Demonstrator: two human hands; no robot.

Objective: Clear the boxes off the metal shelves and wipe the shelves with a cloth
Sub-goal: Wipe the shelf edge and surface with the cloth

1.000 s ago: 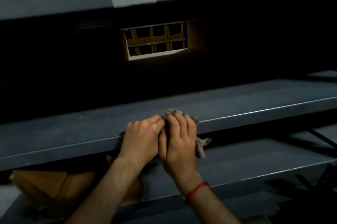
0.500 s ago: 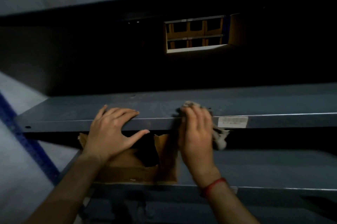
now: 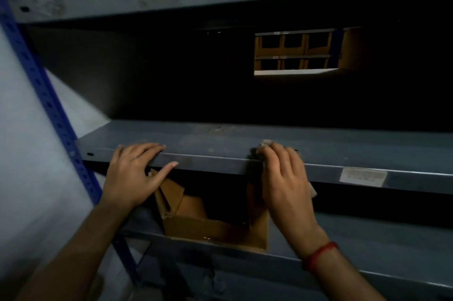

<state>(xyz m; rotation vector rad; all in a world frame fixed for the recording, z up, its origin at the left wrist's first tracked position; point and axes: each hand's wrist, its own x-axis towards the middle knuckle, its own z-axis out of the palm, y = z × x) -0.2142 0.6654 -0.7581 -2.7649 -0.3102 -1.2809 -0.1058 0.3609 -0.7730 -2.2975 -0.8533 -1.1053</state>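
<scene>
On the shelf (image 3: 220, 143) edge, left hand (image 3: 132, 175) flat (fingers (image 3: 149, 147) straight), right hand (image 3: 284, 178) clutching cloth (image 3: 266, 144) against it

Middle shelf (image 3: 220, 138): cloth (image 3: 265, 143) on front edge, label (image 3: 362, 177) on its lip. Lower shelf (image 3: 380, 239): open box (image 3: 196, 227) standing at left.

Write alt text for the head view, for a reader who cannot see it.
A right hand holds a cloth on the front edge of a grey metal shelf; the left hand rests flat on that edge, nearer a blue upright. An open cardboard box sits on the lower shelf, below and between the hands.
</scene>
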